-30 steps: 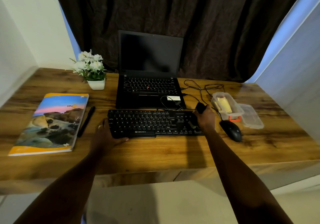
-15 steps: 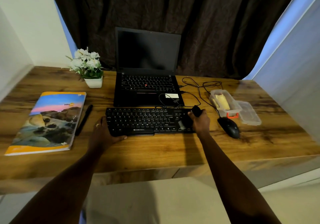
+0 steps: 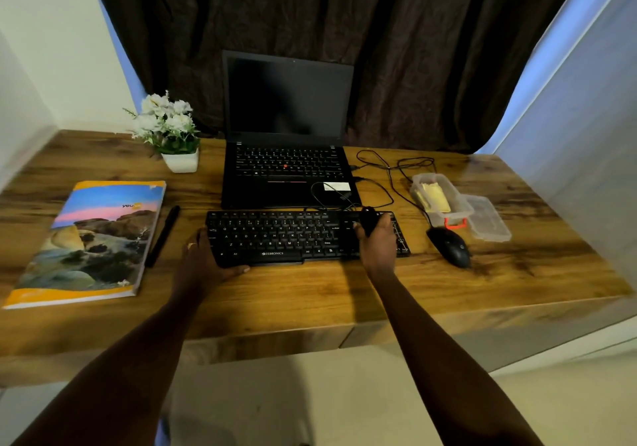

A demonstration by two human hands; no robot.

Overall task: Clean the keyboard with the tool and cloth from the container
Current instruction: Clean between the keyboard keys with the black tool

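Now I'm gripping the tool [image 3: 368, 222] in my right hand [image 3: 377, 244], brushing the keyboard [image 3: 275, 237] my left hand [image 3: 203, 261] is holding; the cloth [image 3: 435, 197] probably comes next.

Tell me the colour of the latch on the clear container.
Orange-red. The latch on the near end of the container shows best in the head view.

Tabletop [image 3: 310, 294]: wood grain, slight sheen. Keyboard [image 3: 275, 235]: matt black plastic. Container [image 3: 444, 201]: clear plastic. Book [image 3: 89, 239]: glossy paper cover. Curtain [image 3: 413, 49]: crinkled dark cloth.
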